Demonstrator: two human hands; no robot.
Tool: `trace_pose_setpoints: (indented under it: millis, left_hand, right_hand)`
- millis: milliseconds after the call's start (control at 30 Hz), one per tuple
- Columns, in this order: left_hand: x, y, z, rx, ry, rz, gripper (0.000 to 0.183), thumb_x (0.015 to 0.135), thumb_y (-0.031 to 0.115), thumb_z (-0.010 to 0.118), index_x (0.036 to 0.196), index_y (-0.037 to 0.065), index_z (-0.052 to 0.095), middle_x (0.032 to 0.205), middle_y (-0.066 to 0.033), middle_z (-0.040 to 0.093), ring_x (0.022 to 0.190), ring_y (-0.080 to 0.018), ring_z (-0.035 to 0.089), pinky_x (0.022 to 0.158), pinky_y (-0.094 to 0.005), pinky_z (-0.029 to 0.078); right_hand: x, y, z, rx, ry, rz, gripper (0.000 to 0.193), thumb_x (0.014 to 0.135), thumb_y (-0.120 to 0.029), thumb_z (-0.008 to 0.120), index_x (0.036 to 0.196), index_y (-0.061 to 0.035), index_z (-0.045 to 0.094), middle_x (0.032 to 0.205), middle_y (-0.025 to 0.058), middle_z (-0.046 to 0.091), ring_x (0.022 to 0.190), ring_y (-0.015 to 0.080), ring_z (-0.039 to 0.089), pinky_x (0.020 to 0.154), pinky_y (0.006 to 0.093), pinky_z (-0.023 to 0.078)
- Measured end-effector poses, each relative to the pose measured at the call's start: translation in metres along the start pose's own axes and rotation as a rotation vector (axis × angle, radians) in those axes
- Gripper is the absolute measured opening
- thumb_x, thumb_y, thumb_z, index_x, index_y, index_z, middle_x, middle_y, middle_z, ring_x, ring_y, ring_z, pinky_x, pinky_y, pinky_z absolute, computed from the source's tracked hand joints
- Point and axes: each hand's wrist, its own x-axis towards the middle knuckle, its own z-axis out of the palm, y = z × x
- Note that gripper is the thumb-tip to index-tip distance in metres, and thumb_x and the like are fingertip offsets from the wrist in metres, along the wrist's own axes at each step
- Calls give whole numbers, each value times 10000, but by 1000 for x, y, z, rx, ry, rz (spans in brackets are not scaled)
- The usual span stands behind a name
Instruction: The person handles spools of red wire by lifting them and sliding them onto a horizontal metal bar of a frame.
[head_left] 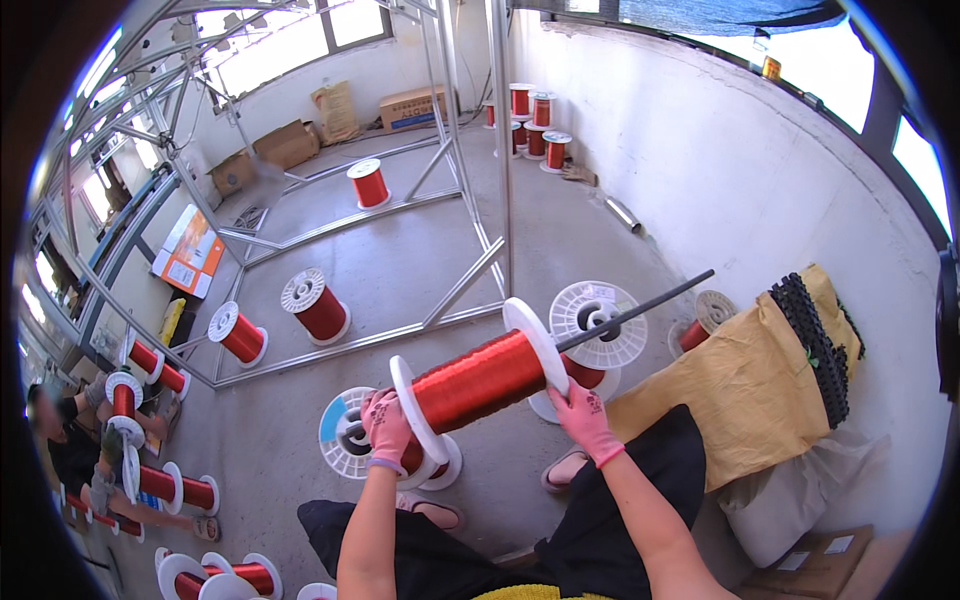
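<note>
A large spool of red wire (480,382) with white end flanges is held up at a slant in front of me. A dark rod (655,304) runs through its core and sticks out far past the right flange. My left hand (388,430), in a pink glove, is closed at the left flange, by the rod's short left end. My right hand (586,415), gloved alike, grips the lower rim of the right flange. Beneath the left end stands another spool (338,440) with a blue label. Behind the right flange stands a further spool (625,340), its white top facing up.
A metal frame (505,180) rises ahead, with red-wire spools (318,308) in and around it. Several spools (537,140) are stacked by the far wall. A yellow cloth (715,385) lies at right. At left, a co-worker (75,440) handles spools. A metal cylinder (622,214) lies near the wall.
</note>
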Motion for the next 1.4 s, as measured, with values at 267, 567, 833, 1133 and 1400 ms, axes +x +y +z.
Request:
trace_pose_setpoints:
  millis: [267, 567, 833, 1133, 1400]
  left_hand:
    - [-2, -3, -6, 21, -18, 4, 269, 794, 264, 559, 869, 81, 742, 1003, -79, 716, 1068, -248, 609, 1023, -418, 373]
    - [-1, 0, -4, 7, -15, -20, 251, 784, 247, 571, 868, 85, 743, 1013, -66, 715, 1069, -239, 608, 1039, -409, 365]
    - [-5, -12, 9, 24, -25, -48, 207, 799, 226, 598, 842, 82, 740, 1021, -48, 707, 1077, -227, 603, 1029, -389, 377]
    - [1, -13, 6, -18, 52, -20, 230, 800, 237, 578, 810, 70, 735, 962, -64, 722, 1036, -227, 626, 1010, -396, 392]
    - [-2, -6, 6, -68, -16, -8, 225, 804, 237, 572, 803, 75, 728, 1012, -61, 709, 1053, -235, 613, 1024, -407, 381]
  right_hand:
    - [-2, -8, -4, 40, -78, -28, 308, 916, -285, 617, 1121, -55, 623, 860, 190, 669, 830, 378, 659, 723, 424, 510]
    - [64, -58, -9, 70, 97, -191, 476, 915, -391, 623, 1191, -5, 579, 1028, 210, 675, 969, 376, 648, 840, 417, 498]
    - [43, -47, 19, 144, 140, -118, 435, 1001, -294, 505, 1313, 9, 498, 1161, 285, 605, 1099, 453, 560, 922, 464, 454]
    - [-14, 55, 27, 63, 230, -52, 320, 985, -139, 502, 1260, 10, 567, 1073, 235, 666, 1003, 373, 648, 856, 429, 503]
    - [22, -23, 29, 137, 327, -282, 447, 999, -223, 521, 1358, 38, 466, 1250, 262, 590, 1180, 411, 556, 983, 421, 440]
